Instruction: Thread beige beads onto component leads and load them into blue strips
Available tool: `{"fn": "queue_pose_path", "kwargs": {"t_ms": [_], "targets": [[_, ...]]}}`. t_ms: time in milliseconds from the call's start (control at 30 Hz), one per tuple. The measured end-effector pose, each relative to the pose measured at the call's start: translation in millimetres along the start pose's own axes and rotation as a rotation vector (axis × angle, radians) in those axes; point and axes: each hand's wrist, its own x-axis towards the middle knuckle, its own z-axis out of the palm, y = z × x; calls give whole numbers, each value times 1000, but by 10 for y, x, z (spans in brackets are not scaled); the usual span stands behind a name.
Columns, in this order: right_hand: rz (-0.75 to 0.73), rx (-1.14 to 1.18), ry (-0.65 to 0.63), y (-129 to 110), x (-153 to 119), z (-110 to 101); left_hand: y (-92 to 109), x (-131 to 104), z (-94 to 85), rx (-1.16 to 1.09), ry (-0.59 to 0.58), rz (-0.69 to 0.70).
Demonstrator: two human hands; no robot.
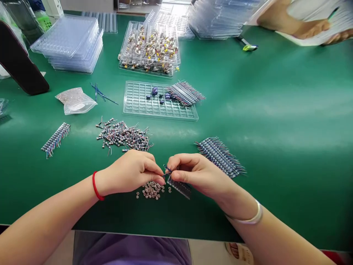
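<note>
Observed left hand (pixel 131 171) closed in a pinch, with thumb and forefinger on a thin dark-blue piece (pixel 167 170). Observed right hand (pixel 200 173) directly opposite, with thumb and forefinger closed on the same piece. Located this piece in the narrow gap between both sets of fingertips, near the front edge of the green table (pixel 275 110). Noted a dark strip (pixel 180 187) slanting out from beneath the right fingers; cannot tell from this view between a grip on it and mere contact. Recorded a red band (pixel 96 186) on the left wrist and a silver bangle (pixel 255 215) on the right. Found small round pieces (pixel 153 190) loosely heaped just below the left fingertips, with a few strays beside the heap. Found a tangled pile of wired components (pixel 121 134) beyond the left hand, and a neat block of similar components (pixel 222 156) just beyond the right. Noted a shorter row of components (pixel 55 140) well to the left, near a clear plastic bag (pixel 75 100) and some blue strands (pixel 100 94). Noted farther back a clear tray (pixel 138 105) bearing dark-blue lumps (pixel 154 91) and, over its right end, another component bundle (pixel 186 92). Logged behind it a filled tray of white and yellow parts (pixel 154 48), left of that a stack of clear trays (pixel 68 40), and at far upper right a co-worker's hand (pixel 314 27) resting on paper (pixel 298 38).
</note>
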Motion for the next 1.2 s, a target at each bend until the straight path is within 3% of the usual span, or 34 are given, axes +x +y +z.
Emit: {"fn": "queue_pose_path", "kwargs": {"t_ms": [133,300,400,667,833,967,1200], "targets": [[39,17,5,14,7,-42,-68,1,-30,138,36,-8],[27,-207,136,-26,2,-71,-141,-10,-129,369,231,-120],[17,-293,121,-23,-6,-41,-91,-10,-92,323,297,-150],[-70,-346,47,-48,-29,-3,50,24,104,94,229,-66],[-80,-521,56,-134,-125,-125,-2,11,100,267,131,-56],[-50,-618,1,-69,-228,-127,-19,-12,111,401,47,-1],[-168,-713,37,98,-315,-64,-66,-14,92,428,87,12]]}}
